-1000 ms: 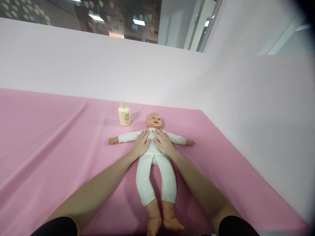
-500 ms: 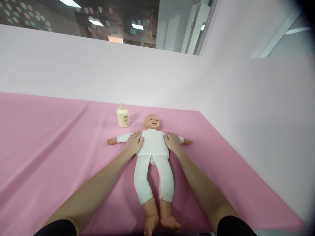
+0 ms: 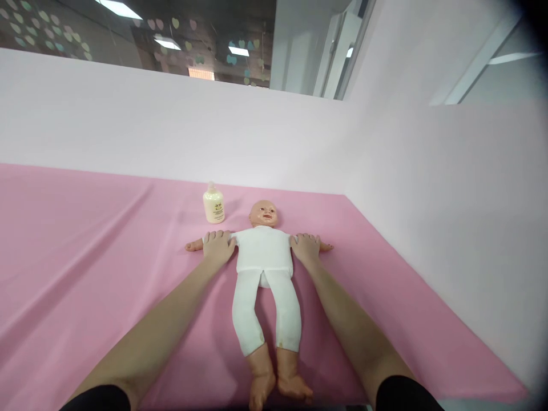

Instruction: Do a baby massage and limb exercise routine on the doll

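fingers (image 3: 216,235) now outward on doll's arms (image 3: 214,238)

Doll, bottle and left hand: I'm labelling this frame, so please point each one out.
doll (image 3: 264,250), head view, on its white chest.
bottle (image 3: 214,205), head view, on its cream body.
left hand (image 3: 217,246), head view, on its back.
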Motion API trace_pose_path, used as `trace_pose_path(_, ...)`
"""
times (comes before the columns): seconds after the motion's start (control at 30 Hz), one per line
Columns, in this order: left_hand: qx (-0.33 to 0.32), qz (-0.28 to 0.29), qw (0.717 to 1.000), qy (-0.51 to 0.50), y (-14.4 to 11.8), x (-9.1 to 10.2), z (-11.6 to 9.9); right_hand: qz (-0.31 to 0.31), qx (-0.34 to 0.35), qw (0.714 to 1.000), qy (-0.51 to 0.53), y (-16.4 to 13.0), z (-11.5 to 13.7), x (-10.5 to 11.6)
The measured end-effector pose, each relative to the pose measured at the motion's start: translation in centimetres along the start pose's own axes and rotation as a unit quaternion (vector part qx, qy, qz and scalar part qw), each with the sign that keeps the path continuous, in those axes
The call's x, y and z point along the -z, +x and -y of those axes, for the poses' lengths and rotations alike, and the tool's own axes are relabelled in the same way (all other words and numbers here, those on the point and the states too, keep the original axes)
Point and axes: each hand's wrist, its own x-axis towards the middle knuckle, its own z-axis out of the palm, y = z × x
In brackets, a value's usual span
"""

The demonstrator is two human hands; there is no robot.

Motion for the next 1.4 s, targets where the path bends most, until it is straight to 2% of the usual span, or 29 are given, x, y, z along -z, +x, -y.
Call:
trace_pose_path(0.2,-0.008,-0.006,1.0,0.017,-0.1,-0.3,-0.1,-0.011,0.012,1.0,0.003,-0.2,0.0,-0.2)
trace_pose_path(0.3,-0.045,0.002,0.999,-0.009,-0.2,-0.6,-0.4,-0.006,0.029,0.999,0.027,-0.2,0.3,-0.2)
trace_pose_path(0.47,-0.152,0.049,0.981,-0.112,-0.2,-1.2,-1.0,0.052,0.09,0.987,0.127,-0.2,1.7,0.5)
trace_pose_path(0.57,-0.161,0.067,0.977,-0.124,-0.1,-1.5,-1.1,0.092,0.141,0.972,0.166,-1.0,3.2,1.3)
trace_pose_path(0.7,-0.161,0.054,0.979,-0.117,-0.1,-1.8,-1.0,0.142,0.18,0.958,0.171,-3.6,5.7,2.8)
trace_pose_path(0.8,-0.167,0.043,0.979,-0.112,-0.1,-2.1,-0.8,0.168,0.285,0.927,0.175,-6.0,7.3,4.4)
trace_pose_path(0.9,-0.177,0.032,0.978,-0.102,0.0,-2.4,-0.7,0.201,0.417,0.867,0.182,-8.2,8.5,5.9)
trace_pose_path(0.97,-0.18,0.029,0.978,-0.098,0.1,-2.4,-0.7,0.201,0.463,0.845,0.176,-9.4,9.1,6.6)
trace_pose_path(1.2,-0.173,0.045,0.979,-0.102,0.0,-1.8,-0.8,0.195,0.555,0.79,0.174,-12.3,10.3,7.3)
trace_pose_path(1.3,-0.174,0.044,0.978,-0.105,0.0,-1.6,-0.8,0.209,0.571,0.769,0.197,-12.8,10.5,7.0)
trace_pose_path(1.4,-0.173,0.045,0.978,-0.109,0.0,-1.6,-0.8,0.217,0.573,0.761,0.212,-12.5,10.4,7.2)
